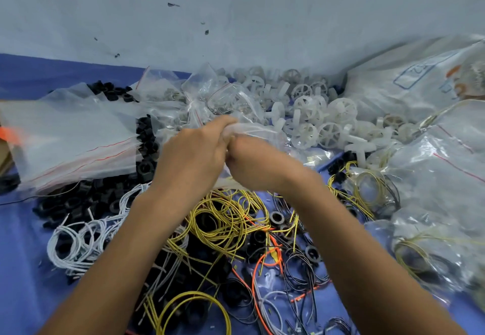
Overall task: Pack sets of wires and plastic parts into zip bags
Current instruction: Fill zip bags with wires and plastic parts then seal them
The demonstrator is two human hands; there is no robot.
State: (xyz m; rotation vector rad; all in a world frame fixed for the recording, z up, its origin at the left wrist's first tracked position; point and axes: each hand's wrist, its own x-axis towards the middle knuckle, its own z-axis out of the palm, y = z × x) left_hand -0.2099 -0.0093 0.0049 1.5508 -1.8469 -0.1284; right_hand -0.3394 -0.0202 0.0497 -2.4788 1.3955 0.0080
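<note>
In the centre of the frame I see my left hand (194,156) and right hand (253,162) touching knuckle to knuckle, both curled round one clear zip bag (258,127). The left hand's fingers pinch the bag's crumpled upper part. The right hand's fingers fold in under it, though blur hides just how they lie. The bag sits between the two hands, raised off the table above the heap of yellow wires (225,216). I cannot tell what is inside it.

To the lower left of the hands lies a bundle of white wires (81,240), and just above that a pile of black plastic rings (78,200). A stack of empty bags (73,135) with red zip lines rests on those rings at mid left. White plastic wheels (315,114) are heaped at upper centre right, against the wall (236,6). Filled bags (433,177) crowd the right edge, some showing coiled yellow wire inside. An orange wire (262,263) loops through dark wires at lower centre, all on the blue table cover (21,229).
</note>
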